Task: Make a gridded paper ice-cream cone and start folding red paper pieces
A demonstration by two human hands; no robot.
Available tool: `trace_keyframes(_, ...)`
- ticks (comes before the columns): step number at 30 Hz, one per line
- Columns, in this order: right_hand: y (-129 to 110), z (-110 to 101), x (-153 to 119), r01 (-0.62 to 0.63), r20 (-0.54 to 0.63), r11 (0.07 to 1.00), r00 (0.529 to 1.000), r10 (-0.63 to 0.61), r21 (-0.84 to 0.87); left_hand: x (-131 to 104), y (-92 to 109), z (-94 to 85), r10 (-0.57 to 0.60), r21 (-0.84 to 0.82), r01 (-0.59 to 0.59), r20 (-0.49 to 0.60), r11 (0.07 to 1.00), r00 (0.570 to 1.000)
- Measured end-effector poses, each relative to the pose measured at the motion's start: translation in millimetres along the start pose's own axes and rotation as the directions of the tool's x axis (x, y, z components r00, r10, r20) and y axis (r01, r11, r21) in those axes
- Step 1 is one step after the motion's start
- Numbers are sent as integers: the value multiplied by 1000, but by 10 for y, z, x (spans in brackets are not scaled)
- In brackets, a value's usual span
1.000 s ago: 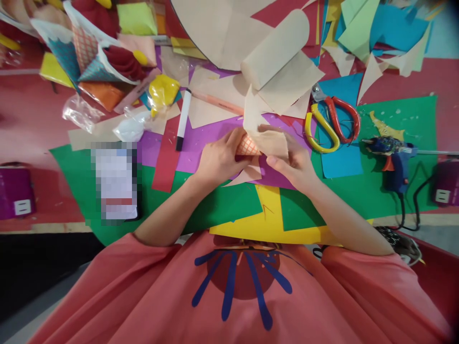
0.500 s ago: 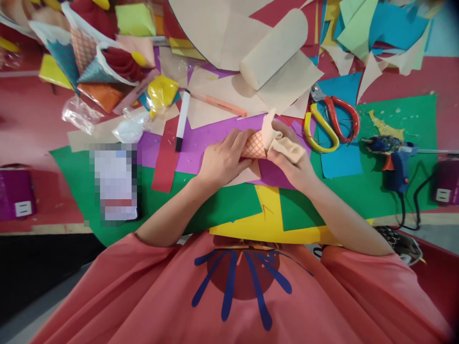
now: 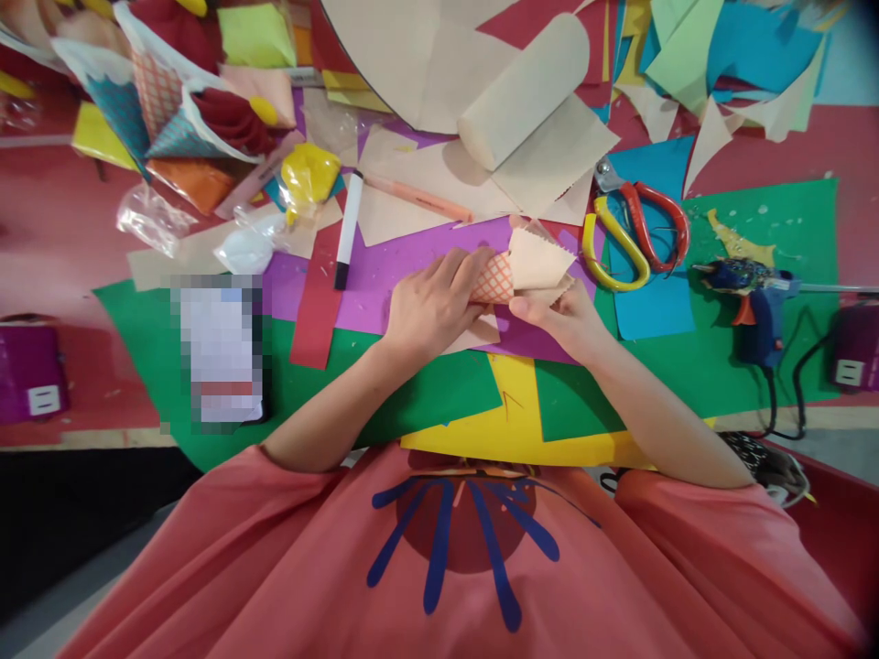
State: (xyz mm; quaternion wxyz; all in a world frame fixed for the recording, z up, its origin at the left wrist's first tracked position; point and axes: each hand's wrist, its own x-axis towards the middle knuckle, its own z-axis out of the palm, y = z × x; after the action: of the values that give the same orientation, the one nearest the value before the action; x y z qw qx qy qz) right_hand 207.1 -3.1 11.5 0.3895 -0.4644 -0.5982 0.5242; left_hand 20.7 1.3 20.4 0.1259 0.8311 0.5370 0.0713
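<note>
My left hand (image 3: 432, 302) is closed around an orange-and-white lattice-patterned paper cone (image 3: 493, 278), its narrow end hidden under my fingers. Out of the cone's wide end, on the right, sticks a piece of beige felt (image 3: 539, 259) with a zigzag-cut edge. The thumb and fingers of my right hand (image 3: 567, 316) grip the felt from below and behind, with some fingers hidden by it. Beneath both hands lies a purple sheet (image 3: 385, 275), and a beige scrap (image 3: 481, 331) shows under my left hand.
Scissors (image 3: 635, 229) with red and yellow handles lie to the right, and a blue hot glue gun (image 3: 759, 311) beyond them. A marker (image 3: 349, 231) and a phone (image 3: 223, 352) lie to the left. Finished-looking cones (image 3: 165, 101) and a beige felt roll (image 3: 526, 91) are further back.
The felt at the cone's mouth, crumpled earlier, now lies flatter with its zigzag edge showing. My right fingers have shifted on it, and my left hand has moved slightly right.
</note>
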Motion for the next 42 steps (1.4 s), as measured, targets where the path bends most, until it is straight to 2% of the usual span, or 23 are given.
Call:
trace_keyframes(3,24,-11,0,12,49,1000,999,-13,11,-7,15,1,6,-1,-6,-9,1000,1000)
trace_keyframes(11,13,-42,0,43,31,995,999,-40,-87,-9,-7,38,104,-9,-104,-38,995,994)
trace_keyframes(20,-39,-74,7,102,80,978,993,-88,-182,6,-46,76,91,-57,-95,-61,994,994)
trace_keyframes(27,-121,-31,-64,219,-4,906,972,-236,-361,6,-73,72,84,-105,-95,-107,990,991)
trace_keyframes(34,-72,-31,-79,335,5,787,921,-389,-519,-7,-80,84,87,-76,-101,-173,992,981)
trace_keyframes(38,-44,-41,-51,316,-4,815,931,-364,-486,-9,-109,105,101,-50,-114,-216,992,971)
trace_keyframes(42,-46,-45,-30,352,36,797,922,-385,-491,-11,-139,127,130,-16,-140,-279,990,952)
